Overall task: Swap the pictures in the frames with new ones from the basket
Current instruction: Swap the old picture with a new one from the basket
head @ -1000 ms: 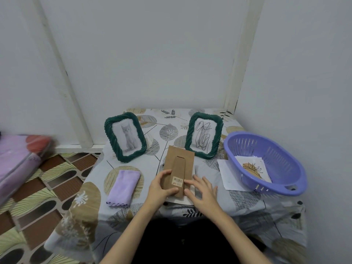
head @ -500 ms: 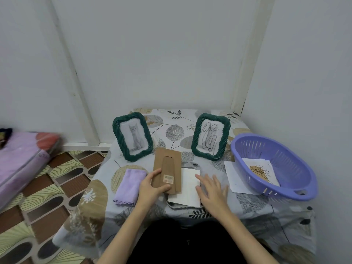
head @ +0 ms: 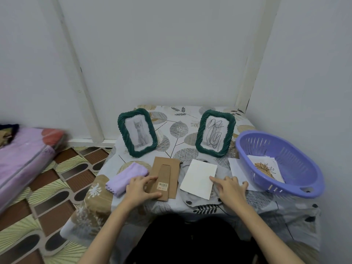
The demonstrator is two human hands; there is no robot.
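A small worktop (head: 177,119) with a leaf-pattern cloth stands in a corner of pale walls. At its back two green frames stand upright: the left frame (head: 137,132) shows a grey cat, the right frame (head: 215,133) shows a black scribble. In front of them lies a brown backing board (head: 166,178) (it has a barcode sticker near its lower end). The left hand (head: 142,188) holds the board at its left edge, thumb below and fingers curled over the top. Just beside the board, a white card (head: 198,179) lies on a grey frame (head: 190,201) that is face down. The right hand (head: 229,187) rests flat, fingers relaxed, the index tip touching the right edge of the card. A purple basket (head: 282,162) at the right contains pictures (head: 266,168). A lilac cloth (head: 126,178) lies at the left.
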